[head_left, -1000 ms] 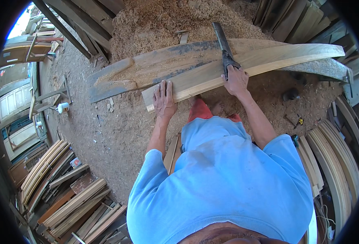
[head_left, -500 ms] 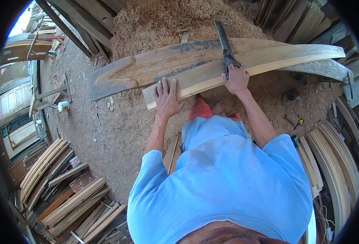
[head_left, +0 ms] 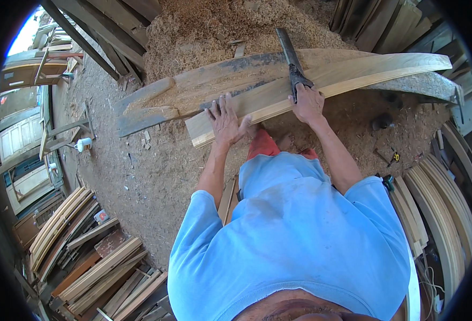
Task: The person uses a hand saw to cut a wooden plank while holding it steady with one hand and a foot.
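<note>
A pale, curved wooden board [head_left: 372,74] lies slantwise across a worn, sawdust-covered bench plank [head_left: 214,80]. Near the board's left end my left hand [head_left: 225,122] rests flat on it, fingers spread and thumb stretched out along the near edge. My right hand [head_left: 308,104] is closed round the black handle of a handsaw [head_left: 288,47]. The saw's long dark blade points away from me, crossing the board and the plank behind it. My fingers cover part of the handle, and the blade's teeth cannot be made out.
Beyond the bench lies a heap of wood shavings [head_left: 209,27]. Curved boards [head_left: 434,219] are stacked at the right, and more timber [head_left: 102,267] is piled at the lower left. A hammer-like tool and a yellow tape measure [head_left: 396,157] lie on the ground at right.
My left hand has shifted slightly to the right on the board, its thumb stretched farther out. The handsaw and my right hand have moved a little left in the view, as has the board.
</note>
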`<state>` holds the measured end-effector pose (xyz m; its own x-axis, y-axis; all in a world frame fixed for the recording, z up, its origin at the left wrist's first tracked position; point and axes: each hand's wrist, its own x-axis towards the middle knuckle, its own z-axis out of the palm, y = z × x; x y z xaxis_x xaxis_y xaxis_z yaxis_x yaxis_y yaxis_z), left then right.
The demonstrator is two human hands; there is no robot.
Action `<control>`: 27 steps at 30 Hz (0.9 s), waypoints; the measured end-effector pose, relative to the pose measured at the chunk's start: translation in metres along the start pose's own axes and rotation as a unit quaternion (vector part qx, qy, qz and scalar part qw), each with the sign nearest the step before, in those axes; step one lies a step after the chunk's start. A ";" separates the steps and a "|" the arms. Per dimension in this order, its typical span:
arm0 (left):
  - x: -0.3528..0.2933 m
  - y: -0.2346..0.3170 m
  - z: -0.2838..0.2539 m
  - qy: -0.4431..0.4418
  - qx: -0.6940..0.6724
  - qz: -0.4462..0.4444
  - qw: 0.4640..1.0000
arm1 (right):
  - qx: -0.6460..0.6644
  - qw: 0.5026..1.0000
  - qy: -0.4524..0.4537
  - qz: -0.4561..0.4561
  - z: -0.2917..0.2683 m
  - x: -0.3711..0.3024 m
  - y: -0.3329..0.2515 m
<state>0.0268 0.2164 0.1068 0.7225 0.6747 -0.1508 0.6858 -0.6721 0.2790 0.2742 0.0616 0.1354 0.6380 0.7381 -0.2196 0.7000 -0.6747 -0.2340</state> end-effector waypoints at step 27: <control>-0.008 -0.002 -0.012 0.026 0.080 0.125 0.989 | 0.004 1.000 0.007 -0.005 0.000 -0.002 0.003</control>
<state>0.0188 0.2161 0.1184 0.8683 0.4939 -0.0458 0.4949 -0.8565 0.1463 0.2749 0.0583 0.1349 0.6357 0.7443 -0.2046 0.7032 -0.6678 -0.2441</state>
